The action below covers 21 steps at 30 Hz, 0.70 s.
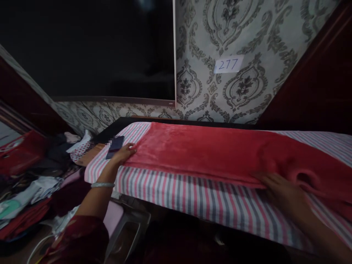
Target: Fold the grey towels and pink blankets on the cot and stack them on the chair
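A red fleece cloth (198, 148), soft and folded into a long strip, lies on a striped sheet (165, 185) spread over a table-like surface. At its left end, my left hand (124, 154) has thumb and finger pinched at the cloth's corner. My right hand (280, 187) lies along the front edge farther right, slightly blurred, with fingers stretched out on the cloth. To the right of that hand the cloth is bunched and loosely curled, running out of view. A dark phone (114, 146) rests on the sheet just beyond my left hand.
Behind the surface hangs a large black screen (110, 51) beside patterned wallpaper (247, 88) with a paper label (228, 64) reading 277. Heaped clothes (35, 190) and a red bag (23, 154) lie at the left. A pale stool (114, 216) stands below.
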Each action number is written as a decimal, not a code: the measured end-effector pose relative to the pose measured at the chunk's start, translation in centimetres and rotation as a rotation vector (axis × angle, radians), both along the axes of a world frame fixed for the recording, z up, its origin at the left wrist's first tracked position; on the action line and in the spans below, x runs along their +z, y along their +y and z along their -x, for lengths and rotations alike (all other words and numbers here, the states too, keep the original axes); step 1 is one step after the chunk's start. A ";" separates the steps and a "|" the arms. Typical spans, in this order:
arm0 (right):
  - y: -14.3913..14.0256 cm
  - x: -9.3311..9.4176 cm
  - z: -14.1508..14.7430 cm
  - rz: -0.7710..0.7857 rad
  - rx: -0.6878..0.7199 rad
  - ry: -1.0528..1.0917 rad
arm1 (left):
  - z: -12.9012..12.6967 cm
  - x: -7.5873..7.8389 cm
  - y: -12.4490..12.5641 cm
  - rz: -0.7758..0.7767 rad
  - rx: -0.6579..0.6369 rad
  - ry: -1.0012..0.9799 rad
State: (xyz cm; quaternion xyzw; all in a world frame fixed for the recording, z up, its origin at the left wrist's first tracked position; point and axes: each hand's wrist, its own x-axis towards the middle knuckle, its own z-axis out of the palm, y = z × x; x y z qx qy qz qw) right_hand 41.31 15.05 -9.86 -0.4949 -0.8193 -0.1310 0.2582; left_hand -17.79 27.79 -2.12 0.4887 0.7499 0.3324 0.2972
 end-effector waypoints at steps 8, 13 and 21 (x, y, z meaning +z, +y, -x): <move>-0.5 -5.2 -1.0 0.096 -0.025 -0.057 | 0.3 -2.0 0.1 0.077 -0.025 -0.141; -0.5 -5.4 -1.1 0.106 -0.043 -0.078 | -0.7 -0.9 4.4 0.070 0.058 -0.256; -0.4 -6.4 -1.1 -0.031 -0.003 -0.060 | -2.7 0.0 13.6 0.015 -0.037 -0.179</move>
